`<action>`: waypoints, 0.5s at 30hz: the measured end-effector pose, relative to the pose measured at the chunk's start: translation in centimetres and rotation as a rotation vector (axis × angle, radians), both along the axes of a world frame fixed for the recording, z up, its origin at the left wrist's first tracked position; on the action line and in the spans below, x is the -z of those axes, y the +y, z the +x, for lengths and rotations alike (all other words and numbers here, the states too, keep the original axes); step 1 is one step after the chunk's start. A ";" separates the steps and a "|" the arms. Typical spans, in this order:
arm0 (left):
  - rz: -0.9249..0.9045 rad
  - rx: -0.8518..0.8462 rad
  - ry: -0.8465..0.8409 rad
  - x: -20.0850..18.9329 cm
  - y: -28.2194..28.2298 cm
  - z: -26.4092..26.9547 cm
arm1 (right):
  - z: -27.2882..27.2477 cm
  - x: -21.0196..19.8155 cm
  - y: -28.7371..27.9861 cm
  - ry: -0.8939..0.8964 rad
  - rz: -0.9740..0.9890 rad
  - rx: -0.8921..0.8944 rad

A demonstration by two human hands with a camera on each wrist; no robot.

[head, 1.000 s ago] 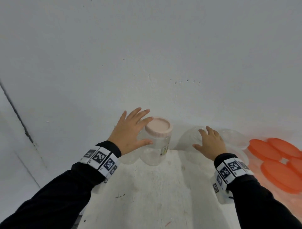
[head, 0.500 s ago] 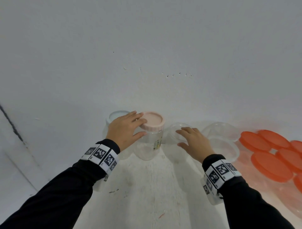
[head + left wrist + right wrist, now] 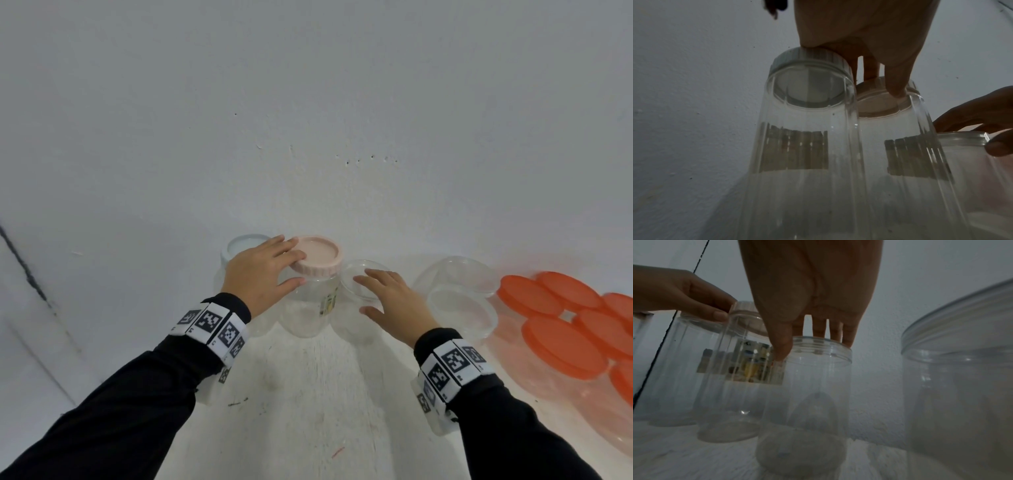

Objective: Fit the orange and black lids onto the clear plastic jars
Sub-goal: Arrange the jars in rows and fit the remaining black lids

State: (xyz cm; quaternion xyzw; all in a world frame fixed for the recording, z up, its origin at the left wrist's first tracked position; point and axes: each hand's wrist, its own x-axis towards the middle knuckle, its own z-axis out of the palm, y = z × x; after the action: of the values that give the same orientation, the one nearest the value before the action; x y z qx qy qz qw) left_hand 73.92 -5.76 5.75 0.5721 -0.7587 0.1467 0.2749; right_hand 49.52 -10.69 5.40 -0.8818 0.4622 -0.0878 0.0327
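White wall fills most of what I see, with a scuffed white tabletop [image 3: 308, 394] under my arms. My left hand [image 3: 260, 274] lies over the pink lid [image 3: 317, 255] of a clear jar [image 3: 305, 308], fingers straight across the top and thumb against the jar's shoulder below the lid; half a second ago it sat much the same. Just beyond that hand stands a second jar with a pale blue lid [image 3: 239, 245], which was hidden a second ago.

My right hand [image 3: 394, 301] is spread on the rim of an open jar [image 3: 356, 274] just right of the pink-lidded one, fingertips [image 3: 819, 332] on the mouth and thumb down its threaded neck. A second ago this hand was further right, over the wider jars; it has come in toward my left hand.

Right of my right hand stand two wide open jars [image 3: 459, 308], and beyond them the orange lids [image 3: 561, 342] lie in a cluster.
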 end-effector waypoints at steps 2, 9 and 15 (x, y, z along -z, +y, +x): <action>0.001 0.001 0.007 0.1 0.0 0.0 | -0.9 0.2 0.1 -0.017 -0.005 0.002; 0.026 -0.002 0.014 0.2 0.0 0.0 | -7.0 0.4 0.5 0.072 -0.066 0.315; 0.066 -0.038 0.079 0.1 0.3 -0.2 | -10.7 -0.2 1.9 0.076 -0.048 0.261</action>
State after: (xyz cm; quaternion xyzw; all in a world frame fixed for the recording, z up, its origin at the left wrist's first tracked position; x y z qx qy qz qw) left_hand 73.72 -5.43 5.67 0.6006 -0.7407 0.1041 0.2825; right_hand 38.81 -8.80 5.58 -0.8174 0.5717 -0.0690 -0.0177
